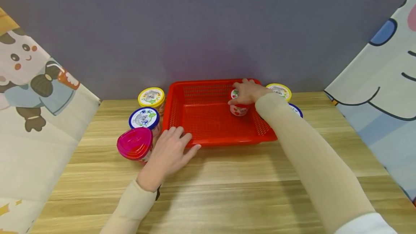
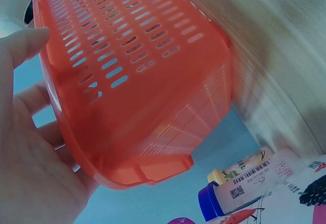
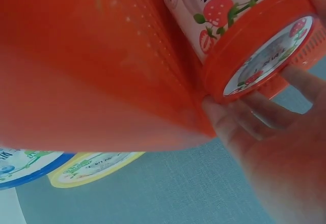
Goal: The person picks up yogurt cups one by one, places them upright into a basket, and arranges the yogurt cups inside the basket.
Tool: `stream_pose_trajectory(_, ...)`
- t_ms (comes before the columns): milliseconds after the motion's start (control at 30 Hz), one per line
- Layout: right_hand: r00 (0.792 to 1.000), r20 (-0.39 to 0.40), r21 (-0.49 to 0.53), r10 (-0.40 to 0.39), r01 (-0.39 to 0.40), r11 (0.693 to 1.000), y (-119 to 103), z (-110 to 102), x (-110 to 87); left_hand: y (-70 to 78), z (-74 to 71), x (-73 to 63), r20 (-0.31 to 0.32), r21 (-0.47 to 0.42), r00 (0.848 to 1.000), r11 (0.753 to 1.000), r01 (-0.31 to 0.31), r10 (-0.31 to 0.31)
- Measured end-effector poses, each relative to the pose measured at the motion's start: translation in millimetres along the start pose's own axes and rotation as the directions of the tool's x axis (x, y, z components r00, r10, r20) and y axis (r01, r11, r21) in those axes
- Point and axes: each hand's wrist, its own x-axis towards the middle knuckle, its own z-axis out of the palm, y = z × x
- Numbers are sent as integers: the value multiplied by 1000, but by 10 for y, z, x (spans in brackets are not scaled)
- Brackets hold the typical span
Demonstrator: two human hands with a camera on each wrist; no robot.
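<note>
Inside the red plastic basket [image 1: 208,141], toward its right end, stands a strawberry-printed tub [image 1: 238,111] with a red lid. My right hand [image 1: 250,92] grips this tub from above, fingers and thumb spread round the lid; the right wrist view shows the fingertips at the edge of the red lid [image 3: 254,43]. My left hand [image 1: 170,151] rests at the basket's front left corner. Its thumb touches the front rim and its relaxed fingers lie over the corner. In the left wrist view, the fingers reach behind the basket rim [image 2: 58,107].
Left of the basket stand tubs with a yellow lid [image 1: 151,96], a blue lid [image 1: 144,118] and a pink lid [image 1: 134,143]. On the right are a yellow-lidded tub [image 1: 280,90] and a blue-lidded tub [image 1: 296,110], partly behind my right arm. A grey wall [image 1: 208,28] rises behind.
</note>
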Motion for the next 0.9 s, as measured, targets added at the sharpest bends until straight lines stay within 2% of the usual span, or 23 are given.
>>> stream_pose_trajectory(333, 1000, 13, -11, 3, -3, 1000, 9, -4, -5, 15, -10, 2, 9, 4, 1000, 1000, 6, -6)
stream_pose_trajectory(600, 1000, -27, -24, 7, -7, 1000, 11, -40, -57, 26, -14, -3, 23, 4, 1000, 1000, 15, -15)
stream_pose_trajectory(900, 999, -40, 0, 11, -11, 1000, 8, -144, -142, 23, -19, -9, 1, -5, 1000, 1000, 7, -7)
